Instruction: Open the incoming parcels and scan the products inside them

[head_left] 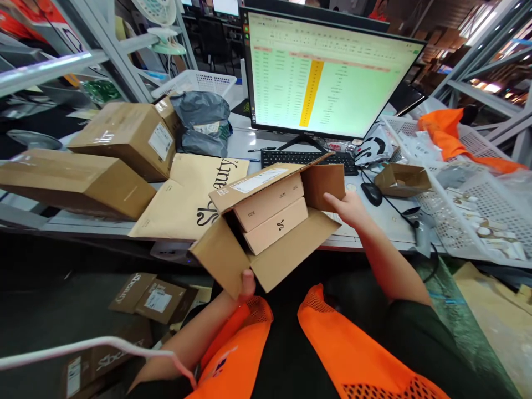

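Observation:
An opened brown cardboard box (293, 255) is tilted toward me at the desk's front edge, its flaps spread. Inside lie two flat pinkish boxes (276, 224), stacked one on the other, the lower one bearing a black curled logo. My left hand (246, 287) is closed on the left flap near its lower corner, thumb in front and fingers hidden behind the cardboard. On the other side, my right hand (347, 209) grips the right flap, its thumb on the inner face. A white label (260, 180) is stuck on the box's upper side.
A flat printed kraft mailer (178, 191) lies left of the box, with taped cartons (124, 136) and a grey plastic parcel (203, 124) beyond. Behind stand a monitor (328, 77) and keyboard (286, 159). A mouse (371, 194), small open carton (403, 180) and white baskets (494, 210) are rightward.

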Tool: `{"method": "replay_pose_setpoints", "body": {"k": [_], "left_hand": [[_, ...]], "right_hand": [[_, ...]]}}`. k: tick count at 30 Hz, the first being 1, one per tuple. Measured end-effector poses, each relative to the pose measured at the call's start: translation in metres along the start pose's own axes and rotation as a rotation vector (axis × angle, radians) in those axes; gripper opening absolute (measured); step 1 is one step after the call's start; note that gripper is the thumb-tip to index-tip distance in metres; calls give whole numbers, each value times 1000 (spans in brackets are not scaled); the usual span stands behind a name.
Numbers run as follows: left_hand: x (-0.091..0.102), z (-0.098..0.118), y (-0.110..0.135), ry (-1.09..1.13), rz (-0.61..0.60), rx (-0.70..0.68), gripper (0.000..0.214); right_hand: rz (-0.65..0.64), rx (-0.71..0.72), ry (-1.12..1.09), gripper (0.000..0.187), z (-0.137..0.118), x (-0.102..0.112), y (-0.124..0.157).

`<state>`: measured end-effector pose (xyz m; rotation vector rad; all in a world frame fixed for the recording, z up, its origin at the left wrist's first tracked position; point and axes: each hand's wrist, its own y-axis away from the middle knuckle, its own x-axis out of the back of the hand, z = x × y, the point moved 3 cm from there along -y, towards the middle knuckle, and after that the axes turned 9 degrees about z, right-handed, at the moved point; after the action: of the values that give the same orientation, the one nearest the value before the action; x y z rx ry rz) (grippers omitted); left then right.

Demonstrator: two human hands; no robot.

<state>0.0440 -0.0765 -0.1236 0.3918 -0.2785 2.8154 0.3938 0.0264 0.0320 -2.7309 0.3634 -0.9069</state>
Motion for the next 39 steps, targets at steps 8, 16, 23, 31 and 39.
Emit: {"method": "replay_pose_setpoints", "body": {"k": [8, 16, 23, 31, 39], "left_hand": [[41, -6, -13, -1, 474, -626, 97], [172, 30, -101, 389, 600, -142, 104], [153, 16, -126, 490, 126, 203, 110], [159, -4, -121, 769, -26, 71, 111], [140, -9, -108, 906, 28, -113, 93]], "right_hand": [[223, 488, 123, 32, -75, 4, -59], [112, 813, 58, 31, -112, -8, -89], [94, 842, -41, 36, -126, -39, -99], [91, 1065, -72, 42, -141, -74, -112], [140, 1147, -147, 41, -153, -114, -120]]}}
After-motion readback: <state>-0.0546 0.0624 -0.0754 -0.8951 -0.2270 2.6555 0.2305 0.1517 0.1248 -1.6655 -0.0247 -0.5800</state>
